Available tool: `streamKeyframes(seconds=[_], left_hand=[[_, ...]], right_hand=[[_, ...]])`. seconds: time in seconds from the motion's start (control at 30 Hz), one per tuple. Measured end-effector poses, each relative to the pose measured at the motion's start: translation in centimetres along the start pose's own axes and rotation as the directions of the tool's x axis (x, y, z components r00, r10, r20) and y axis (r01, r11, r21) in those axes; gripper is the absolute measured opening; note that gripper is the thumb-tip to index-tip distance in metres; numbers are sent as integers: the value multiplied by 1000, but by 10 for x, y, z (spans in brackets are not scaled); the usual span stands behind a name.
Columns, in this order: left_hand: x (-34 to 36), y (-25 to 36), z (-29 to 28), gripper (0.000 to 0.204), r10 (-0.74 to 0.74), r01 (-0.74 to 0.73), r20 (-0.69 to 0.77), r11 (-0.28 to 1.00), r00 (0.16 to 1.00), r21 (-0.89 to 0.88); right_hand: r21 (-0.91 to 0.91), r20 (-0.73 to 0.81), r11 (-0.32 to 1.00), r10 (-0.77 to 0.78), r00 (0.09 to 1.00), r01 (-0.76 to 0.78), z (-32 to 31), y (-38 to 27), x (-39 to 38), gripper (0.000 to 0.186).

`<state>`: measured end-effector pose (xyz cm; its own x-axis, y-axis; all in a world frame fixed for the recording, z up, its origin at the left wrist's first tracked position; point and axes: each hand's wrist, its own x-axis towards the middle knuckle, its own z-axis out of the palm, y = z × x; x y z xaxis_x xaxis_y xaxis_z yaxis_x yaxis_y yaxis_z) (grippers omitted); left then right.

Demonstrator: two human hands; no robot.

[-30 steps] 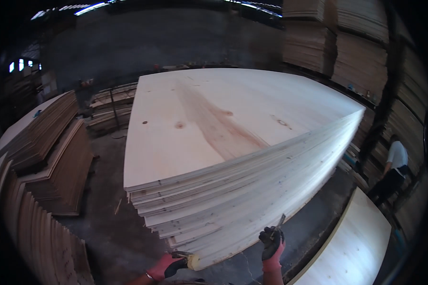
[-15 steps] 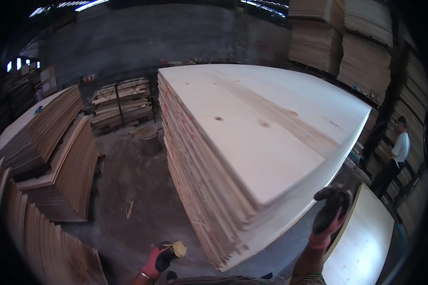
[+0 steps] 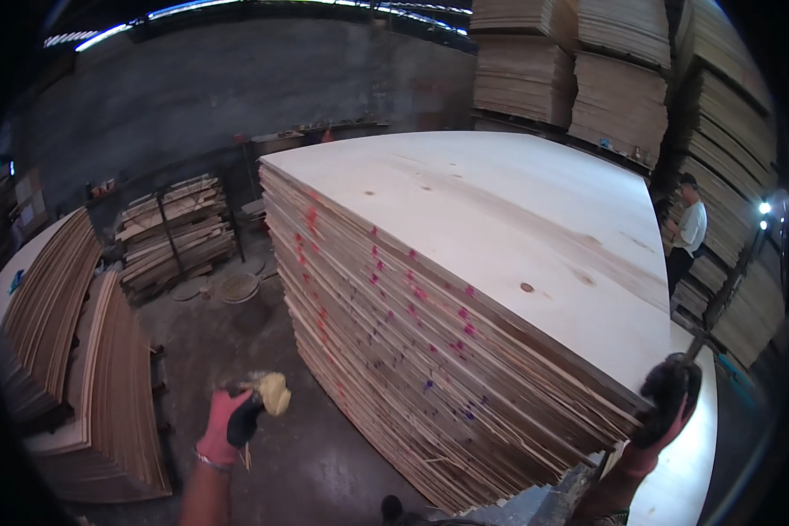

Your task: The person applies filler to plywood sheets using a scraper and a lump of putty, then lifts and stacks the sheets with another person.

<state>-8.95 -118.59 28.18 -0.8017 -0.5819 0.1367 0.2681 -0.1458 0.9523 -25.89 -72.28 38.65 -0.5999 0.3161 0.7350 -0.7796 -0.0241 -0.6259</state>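
My left hand (image 3: 230, 422), in a pink and black glove, is closed around a pale yellow lump of putty-like paste (image 3: 274, 394). It hangs over the floor, left of a tall stack of plywood sheets (image 3: 394, 324). The stack's top sheet (image 3: 500, 210) is pale, with several brown knots, and its layered side carries red, pink and purple marks. By the stack's near right corner is my right hand (image 3: 669, 403), gloved alike, with its fingers curled. A thin dark strip (image 3: 698, 345) shows just above it; whether the hand holds that strip I cannot tell.
More plywood stacks (image 3: 105, 377) stand at the left. Scrap boards (image 3: 175, 223) fill a rack at the back left. A pale sheet (image 3: 679, 465) lies beyond my right arm. At the far right, a person (image 3: 688, 228) in a white top stands by tall stacks.
The view has shifted, showing more of the stack's marked side. My left hand has risen and moved left with the yellow lump. My right hand has moved right and lower, beside the stack's corner.
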Motion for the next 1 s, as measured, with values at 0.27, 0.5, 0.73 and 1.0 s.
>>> streamKeyframes(seconds=[0.27, 0.5, 0.73, 1.0], left_hand=[[258, 101, 103, 25, 276, -350, 406, 929, 871, 120], [456, 106, 214, 22, 198, -505, 665, 807, 720, 306], [597, 52, 294, 50, 154, -733, 717, 185, 680, 655], [605, 50, 310, 45, 86, -924, 923, 108, 375, 366]], right_hand=[[-322, -101, 944, -112, 989, 74, -25, 4, -8, 29], [-714, 29, 656, -319, 947, 243, -107, 25, -32, 44], [-617, -335, 782, -362, 870, 88, -38, 13, -15, 36], [-939, -112, 341, -429, 896, 46, 4, -46, -17, 39]])
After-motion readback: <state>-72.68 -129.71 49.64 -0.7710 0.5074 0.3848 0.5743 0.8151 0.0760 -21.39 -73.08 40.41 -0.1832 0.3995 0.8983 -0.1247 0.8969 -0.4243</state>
